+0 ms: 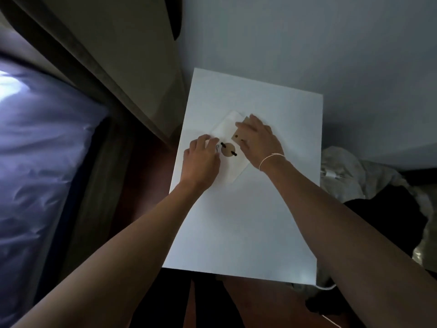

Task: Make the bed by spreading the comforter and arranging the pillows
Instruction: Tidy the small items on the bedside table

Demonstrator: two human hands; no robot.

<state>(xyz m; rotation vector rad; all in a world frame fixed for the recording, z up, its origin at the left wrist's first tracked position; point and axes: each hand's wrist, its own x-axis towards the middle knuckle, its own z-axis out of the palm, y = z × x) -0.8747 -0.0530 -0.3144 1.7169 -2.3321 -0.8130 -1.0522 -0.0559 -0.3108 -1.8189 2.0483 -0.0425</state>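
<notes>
two bare hands reach over one white bedside table [241, 221]. on the table lies one white square cloth [228, 129], turned like a diamond. on the cloth sit two small tan pieces: one round disc [229, 149] with two short black pegs, and one flat rectangular card [238, 136] with two dark dots that show.

the left hand [201, 159] rests on the cloth's left corner, just beside the disc, its fingers curled inward at the tips near a thin wire loop; whether it pinches anything, i cannot tell. the right hand [259, 143] lies over the card with fingers fairly straight and spread, pressing down on it, the thumb along the card's lower edge. one thin white string [270, 158] circles the right wrist.

the bed [42, 143] runs along the left side of the view, well apart from both hands, with one pale, wrinkled comforter [30, 129] on it and a brown frame [99, 74] between it and the table. no pillow can be told apart for certain. to the right of the table is one heap of crumpled fabric [354, 176] with one white charger [331, 174] on it.
</notes>
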